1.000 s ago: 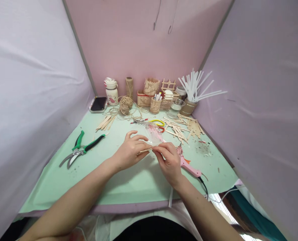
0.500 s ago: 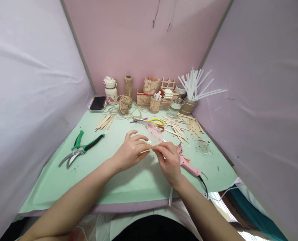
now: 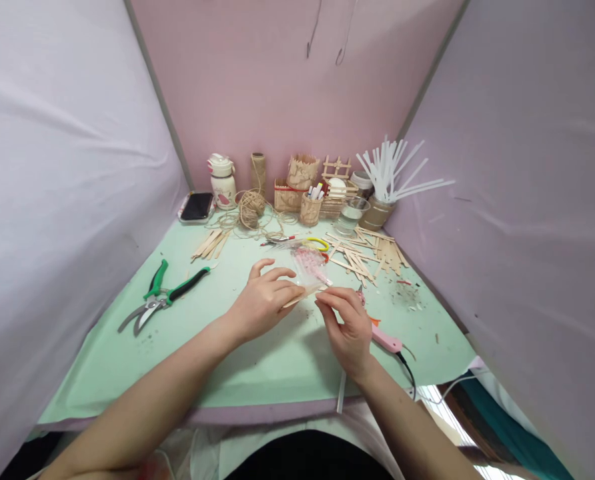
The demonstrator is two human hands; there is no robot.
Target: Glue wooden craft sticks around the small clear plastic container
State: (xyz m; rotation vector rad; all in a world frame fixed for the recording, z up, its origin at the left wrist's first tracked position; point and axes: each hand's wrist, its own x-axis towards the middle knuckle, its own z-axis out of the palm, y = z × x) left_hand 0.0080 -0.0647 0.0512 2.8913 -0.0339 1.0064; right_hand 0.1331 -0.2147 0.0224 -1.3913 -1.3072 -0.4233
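My left hand (image 3: pixel 265 301) is closed in a pinch on a pale wooden craft stick (image 3: pixel 311 292), held above the table. The stick slants up to the right past my fingertips. Just off its right end, my right hand (image 3: pixel 348 328) has thumb and fingers pressed together; whatever lies between them is too small to make out. Behind both hands rests a clear plastic bag (image 3: pixel 310 263) with pink pieces. Partly hidden by my right hand, a pink glue gun (image 3: pixel 386 340) lies on the table.
Green-handled pruning shears (image 3: pixel 162 299) lie open at left. Craft sticks (image 3: pixel 355 257) are scattered at right, with scissors (image 3: pixel 317 243) nearby. Along the back stand a twine ball (image 3: pixel 250 208), a bottle (image 3: pixel 222 183), a water cup (image 3: pixel 350 215) and a jar of white glue sticks (image 3: pixel 377 212).
My right hand has moved slightly right, away from my left fingertips, and more of the stick's right end shows. My left hand has hardly moved.
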